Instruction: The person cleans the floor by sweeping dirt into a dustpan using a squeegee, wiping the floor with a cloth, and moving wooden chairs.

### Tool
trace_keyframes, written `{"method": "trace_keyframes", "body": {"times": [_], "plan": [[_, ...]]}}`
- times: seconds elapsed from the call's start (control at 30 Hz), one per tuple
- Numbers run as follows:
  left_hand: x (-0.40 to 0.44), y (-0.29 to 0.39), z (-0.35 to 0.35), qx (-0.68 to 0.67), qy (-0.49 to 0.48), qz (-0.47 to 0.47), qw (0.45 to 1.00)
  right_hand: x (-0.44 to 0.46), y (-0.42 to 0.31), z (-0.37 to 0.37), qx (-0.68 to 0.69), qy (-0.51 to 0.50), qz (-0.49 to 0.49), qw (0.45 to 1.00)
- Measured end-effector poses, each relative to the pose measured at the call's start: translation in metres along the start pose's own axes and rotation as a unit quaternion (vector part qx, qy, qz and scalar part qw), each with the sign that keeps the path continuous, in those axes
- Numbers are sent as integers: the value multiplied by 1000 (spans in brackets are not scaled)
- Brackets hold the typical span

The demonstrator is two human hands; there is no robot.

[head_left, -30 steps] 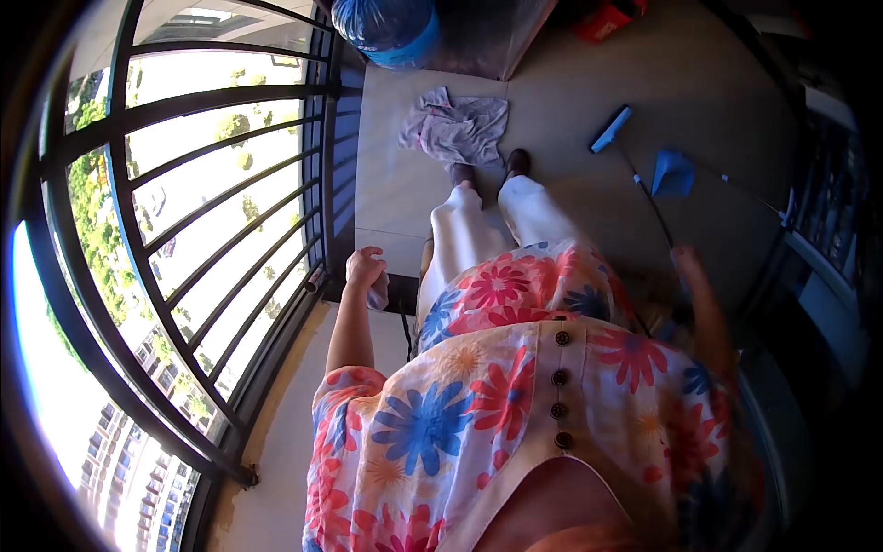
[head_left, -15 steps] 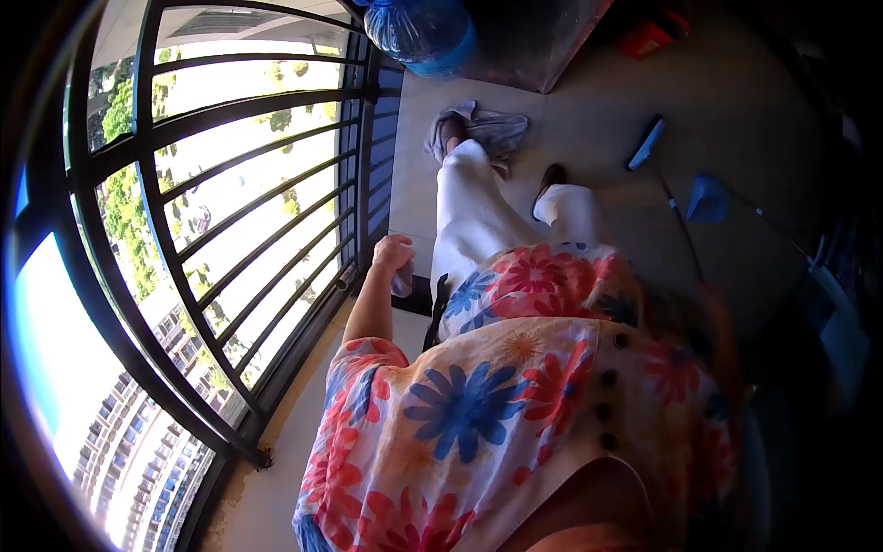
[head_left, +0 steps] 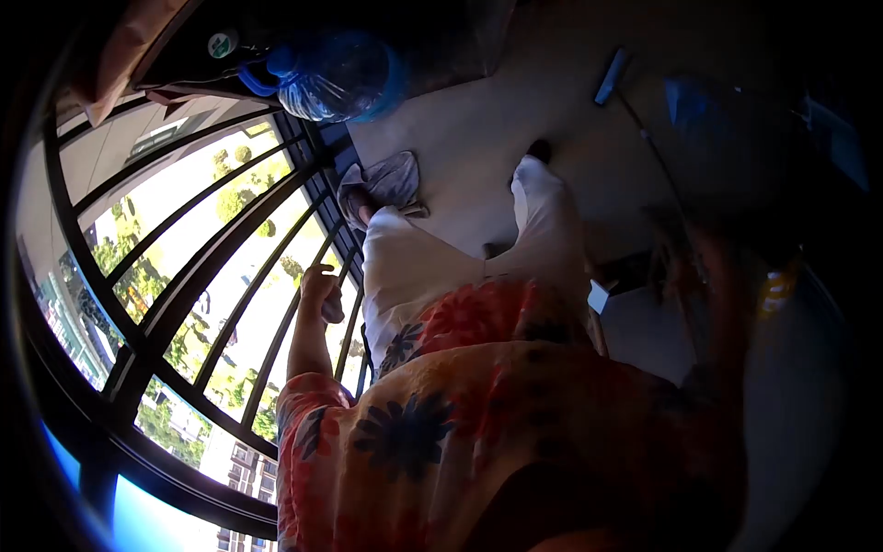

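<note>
My left hand (head_left: 317,285) is beside the black railing (head_left: 235,327), its fingers curled round a small greyish thing (head_left: 333,305) too blurred to name. My right arm (head_left: 722,304) hangs in deep shadow at the right, near the long handle (head_left: 655,152) of a blue-headed floor broom or squeegee (head_left: 610,75). Whether the right hand grips that handle is too dark to see. A grey cloth (head_left: 395,177) lies crumpled on the floor around my left foot (head_left: 357,201). My right foot (head_left: 539,150) is farther forward on the bare tiles.
A large clear water bottle with a blue handle (head_left: 340,78) stands by the railing's far corner. A blue dustpan (head_left: 685,99) is dim at the upper right. A pale-topped piece (head_left: 598,296) and a yellow-marked item (head_left: 777,293) show near my right side.
My view has turned, so railing and bottle appear lower and the picture is darker. My right foot has stepped forward; the left stays on the cloth. My left hand remains curled.
</note>
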State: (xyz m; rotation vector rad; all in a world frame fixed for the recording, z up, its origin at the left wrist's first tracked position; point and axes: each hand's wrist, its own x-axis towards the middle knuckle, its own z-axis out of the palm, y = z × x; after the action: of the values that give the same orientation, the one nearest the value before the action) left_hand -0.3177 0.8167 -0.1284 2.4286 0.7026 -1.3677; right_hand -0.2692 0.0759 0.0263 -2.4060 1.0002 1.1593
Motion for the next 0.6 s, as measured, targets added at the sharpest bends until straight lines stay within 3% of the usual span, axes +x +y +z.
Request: {"method": "trace_keyframes", "body": {"times": [0.03, 0.1, 0.17, 0.23, 0.37, 0.4, 0.43, 0.5, 0.6], "plan": [[4, 3, -8, -19, -27, -33, 999, -19, -14, -2, -24, 0, -22, 999], [12, 9, -18, -16, -20, -30, 999, -53, -55, -2, 108, -7, 39, 993], [10, 41, -33, 44, -11, -11, 999, -35, -26, 24, 283, -55, 150, 946], [24, 62, -31, 25, 3, -20, 999, -23, 16, 45, 385, -103, 123, 909], [13, 160, -33, 115, 27, 94, 989, 14, 118, 90, 500, -259, 100, 820], [6, 190, -30, 137, 26, 125, 982, 18, 130, 100, 293, -174, -70, 937], [-10, 222, -29, 113, 22, 132, 985, 21, 148, 117, 57, -75, -230, 969], [-14, 258, -27, 78, 4, 151, 985, 11, 163, 113, -163, 41, -370, 914], [-41, 308, -34, 126, 26, 207, 970, -4, 166, 99, -126, 77, -376, 915]]}}
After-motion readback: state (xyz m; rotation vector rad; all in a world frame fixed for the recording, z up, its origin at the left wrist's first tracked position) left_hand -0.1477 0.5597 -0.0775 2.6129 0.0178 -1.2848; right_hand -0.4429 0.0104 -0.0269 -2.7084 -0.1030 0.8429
